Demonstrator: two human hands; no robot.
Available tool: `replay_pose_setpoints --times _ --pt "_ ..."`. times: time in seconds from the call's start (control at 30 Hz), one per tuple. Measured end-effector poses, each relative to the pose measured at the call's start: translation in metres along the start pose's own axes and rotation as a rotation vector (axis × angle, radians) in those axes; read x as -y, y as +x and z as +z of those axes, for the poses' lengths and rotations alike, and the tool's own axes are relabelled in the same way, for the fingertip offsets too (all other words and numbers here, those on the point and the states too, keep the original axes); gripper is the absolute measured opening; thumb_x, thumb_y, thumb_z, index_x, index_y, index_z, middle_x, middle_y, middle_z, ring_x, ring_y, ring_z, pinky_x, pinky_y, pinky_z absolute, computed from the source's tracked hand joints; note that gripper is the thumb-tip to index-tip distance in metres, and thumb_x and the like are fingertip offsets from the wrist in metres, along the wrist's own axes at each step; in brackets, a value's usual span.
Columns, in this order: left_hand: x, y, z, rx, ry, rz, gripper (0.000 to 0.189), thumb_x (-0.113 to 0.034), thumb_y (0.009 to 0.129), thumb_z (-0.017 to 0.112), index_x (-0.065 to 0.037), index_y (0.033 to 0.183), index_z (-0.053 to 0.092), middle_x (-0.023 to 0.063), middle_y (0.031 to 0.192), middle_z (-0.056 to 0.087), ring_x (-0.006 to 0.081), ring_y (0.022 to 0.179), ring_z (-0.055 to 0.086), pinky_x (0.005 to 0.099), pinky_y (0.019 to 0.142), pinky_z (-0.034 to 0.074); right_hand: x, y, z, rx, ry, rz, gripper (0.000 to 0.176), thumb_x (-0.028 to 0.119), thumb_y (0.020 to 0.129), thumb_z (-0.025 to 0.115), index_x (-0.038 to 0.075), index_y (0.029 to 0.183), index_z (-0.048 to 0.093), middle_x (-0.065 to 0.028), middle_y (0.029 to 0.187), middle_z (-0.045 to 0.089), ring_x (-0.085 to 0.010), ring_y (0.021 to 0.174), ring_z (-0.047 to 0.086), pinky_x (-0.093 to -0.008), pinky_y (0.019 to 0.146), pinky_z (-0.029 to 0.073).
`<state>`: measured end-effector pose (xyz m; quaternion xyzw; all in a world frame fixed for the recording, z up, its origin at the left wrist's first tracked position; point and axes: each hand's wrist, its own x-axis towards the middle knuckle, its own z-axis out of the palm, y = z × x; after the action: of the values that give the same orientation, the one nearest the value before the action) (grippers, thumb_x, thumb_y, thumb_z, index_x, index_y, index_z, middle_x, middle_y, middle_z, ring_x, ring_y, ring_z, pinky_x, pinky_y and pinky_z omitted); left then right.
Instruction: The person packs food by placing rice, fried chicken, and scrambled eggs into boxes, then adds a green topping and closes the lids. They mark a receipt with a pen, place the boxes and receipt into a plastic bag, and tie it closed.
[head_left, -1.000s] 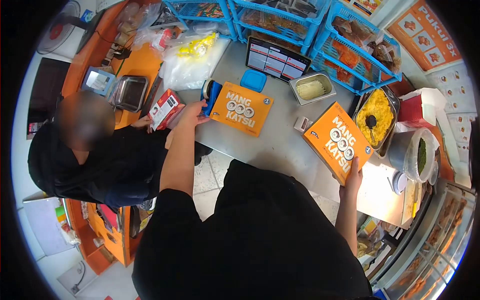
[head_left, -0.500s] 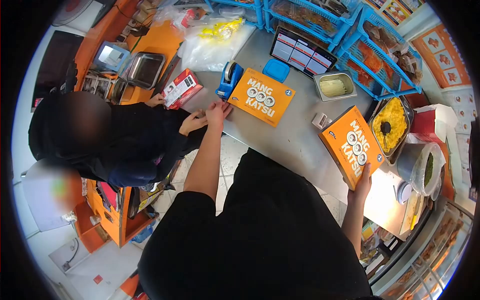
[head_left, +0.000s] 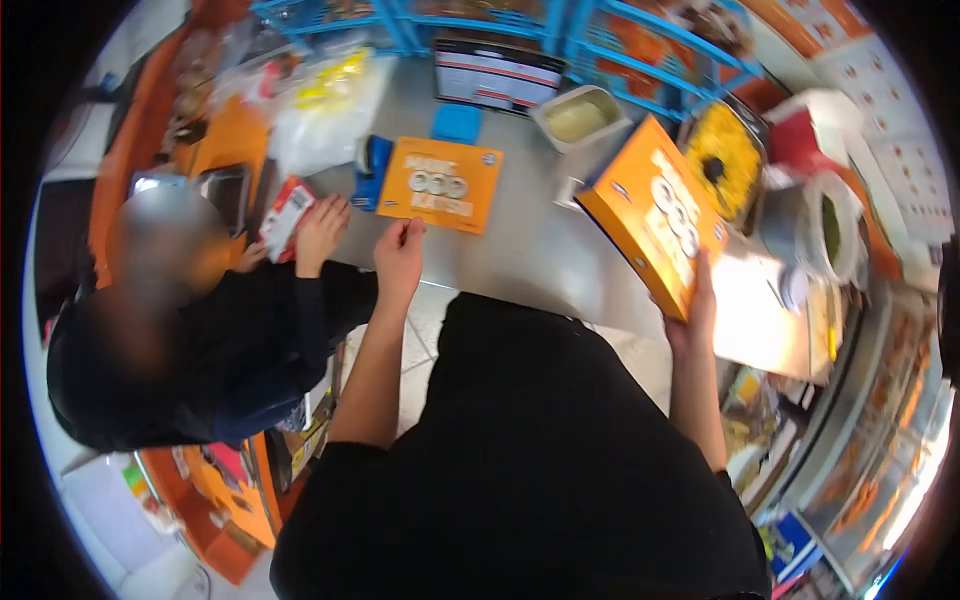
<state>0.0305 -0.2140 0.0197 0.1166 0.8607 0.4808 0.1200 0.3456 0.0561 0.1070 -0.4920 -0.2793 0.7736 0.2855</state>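
Observation:
In my right hand (head_left: 692, 305) is an orange food box (head_left: 655, 215) with white lettering, gripped by its lower end and tilted above the counter. My left hand (head_left: 400, 258) is closed, thumb and fingers pressed together, just in front of a second orange box (head_left: 440, 185) lying flat on the counter. Whatever it may pinch is too small or blurred to make out. A blue tape dispenser (head_left: 371, 172) stands against that box's left side. Farther left, a co-worker's hand (head_left: 322, 232) rests on a red and white packet (head_left: 288, 218).
A tablet (head_left: 497, 75) stands at the back before blue baskets (head_left: 480, 25). Metal containers hold pale slices (head_left: 582, 115) and yellow food (head_left: 722, 155). A tub (head_left: 815, 228) is at right. Clear plastic bags (head_left: 325, 120) lie back left; the co-worker (head_left: 215, 340) stands close by.
My left hand has drawn away from the co-worker's hand and closed. The co-worker's hand has moved onto the red and white packet. The view has swung right; my right hand still holds its box.

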Motion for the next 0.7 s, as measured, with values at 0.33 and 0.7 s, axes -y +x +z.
replay_pose_setpoints --times 0.33,0.7 --pt "-0.207 -0.102 0.059 0.914 -0.608 0.15 0.017 -0.018 0.099 0.064 -0.002 0.093 0.066 -0.0058 0.073 0.054 0.0018 0.068 0.045 0.0206 0.06 0.037 0.046 -0.031 0.055 0.063 0.054 -0.032 0.052 0.051 0.105 0.043 0.009 0.136 0.049 -0.0103 0.12 0.068 -0.0219 0.095 0.071 -0.0382 0.067 0.06" --pt "-0.222 -0.112 0.104 0.754 -0.418 0.397 0.021 -0.017 0.097 0.068 0.004 0.096 0.07 0.0037 0.089 0.064 0.0073 0.08 0.058 0.0224 0.065 0.046 0.041 -0.058 0.036 0.077 0.162 -0.173 0.052 0.048 0.106 0.044 0.007 0.137 0.047 -0.0127 0.119 0.068 -0.0225 0.096 0.072 -0.0377 0.065 0.062"
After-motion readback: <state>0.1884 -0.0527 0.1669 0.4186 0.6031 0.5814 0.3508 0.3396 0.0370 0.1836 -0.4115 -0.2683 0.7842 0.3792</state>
